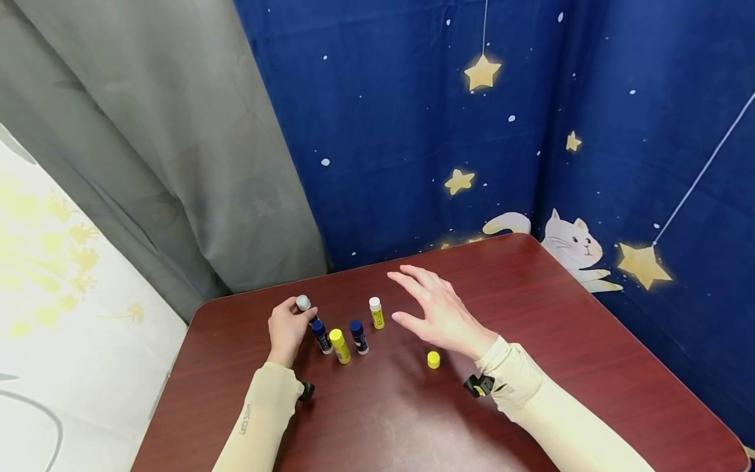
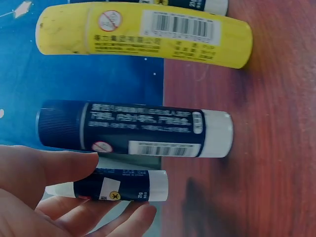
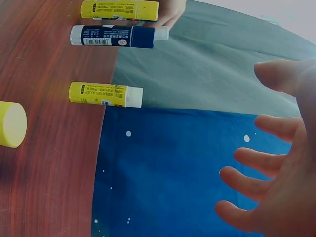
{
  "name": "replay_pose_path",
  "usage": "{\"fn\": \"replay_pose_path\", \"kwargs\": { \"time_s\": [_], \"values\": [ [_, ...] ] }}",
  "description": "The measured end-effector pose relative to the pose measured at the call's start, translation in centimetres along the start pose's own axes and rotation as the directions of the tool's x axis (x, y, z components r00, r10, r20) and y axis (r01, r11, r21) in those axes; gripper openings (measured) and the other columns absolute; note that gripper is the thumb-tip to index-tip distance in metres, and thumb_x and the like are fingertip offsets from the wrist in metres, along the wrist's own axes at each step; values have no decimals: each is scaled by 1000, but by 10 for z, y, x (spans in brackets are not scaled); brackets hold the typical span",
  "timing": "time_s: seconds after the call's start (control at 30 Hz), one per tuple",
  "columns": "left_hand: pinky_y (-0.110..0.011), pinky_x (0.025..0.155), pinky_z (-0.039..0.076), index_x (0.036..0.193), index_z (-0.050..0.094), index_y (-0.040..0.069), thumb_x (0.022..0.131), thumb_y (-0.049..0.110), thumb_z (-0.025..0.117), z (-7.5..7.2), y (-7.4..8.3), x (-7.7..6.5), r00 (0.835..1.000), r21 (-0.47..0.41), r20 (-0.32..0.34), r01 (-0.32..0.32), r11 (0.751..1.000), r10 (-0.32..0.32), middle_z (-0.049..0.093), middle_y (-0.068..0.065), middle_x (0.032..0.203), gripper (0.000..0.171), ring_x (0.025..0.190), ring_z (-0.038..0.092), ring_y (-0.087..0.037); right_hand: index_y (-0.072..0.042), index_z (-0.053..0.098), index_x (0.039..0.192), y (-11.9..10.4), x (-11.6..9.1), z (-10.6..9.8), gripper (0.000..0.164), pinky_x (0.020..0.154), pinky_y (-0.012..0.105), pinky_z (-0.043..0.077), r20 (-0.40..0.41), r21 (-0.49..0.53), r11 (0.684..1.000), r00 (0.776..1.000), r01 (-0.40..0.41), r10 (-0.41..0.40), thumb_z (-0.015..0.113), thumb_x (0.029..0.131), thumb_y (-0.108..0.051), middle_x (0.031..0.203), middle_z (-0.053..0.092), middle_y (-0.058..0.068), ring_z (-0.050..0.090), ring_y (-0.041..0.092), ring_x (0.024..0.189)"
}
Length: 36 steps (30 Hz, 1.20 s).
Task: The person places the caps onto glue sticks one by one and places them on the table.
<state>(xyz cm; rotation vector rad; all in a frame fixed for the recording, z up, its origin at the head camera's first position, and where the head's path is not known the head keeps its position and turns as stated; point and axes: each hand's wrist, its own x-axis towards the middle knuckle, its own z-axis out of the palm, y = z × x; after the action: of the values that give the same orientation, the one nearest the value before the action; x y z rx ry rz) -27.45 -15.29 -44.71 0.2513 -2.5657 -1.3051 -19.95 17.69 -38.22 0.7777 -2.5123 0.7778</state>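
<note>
At the left end of the group, my left hand holds a dark blue glue stick with white ends between thumb and fingers. Close beside it stands a glue stick with a dark blue cap. A yellow-capped yellow glue stick and another dark blue glue stick stand just to the right. Over the table hovers my right hand, its fingers spread and holding nothing. Left of those fingers, a yellow glue stick with a white top stands upright. A loose yellow cap sits below the hand.
The glue sticks stand on a dark red-brown wooden table with rounded corners. Behind it hang a grey curtain and a blue curtain with stars. A pale patterned cloth hangs along the left side.
</note>
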Motion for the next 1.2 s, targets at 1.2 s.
{"fn": "replay_pose_path", "kwargs": {
  "time_s": [1.2],
  "values": [
    [-46, 90, 52, 133, 62, 16, 88, 44, 77, -23, 4, 20, 998, -55, 41, -51, 997, 53, 68, -15, 122, 56, 110, 66, -28, -30, 43, 153, 0, 15, 12, 71, 105, 60, 35, -14, -20, 1000, 1000, -22, 22, 72, 90, -44, 154, 41, 3, 41, 27, 137]
  ]
}}
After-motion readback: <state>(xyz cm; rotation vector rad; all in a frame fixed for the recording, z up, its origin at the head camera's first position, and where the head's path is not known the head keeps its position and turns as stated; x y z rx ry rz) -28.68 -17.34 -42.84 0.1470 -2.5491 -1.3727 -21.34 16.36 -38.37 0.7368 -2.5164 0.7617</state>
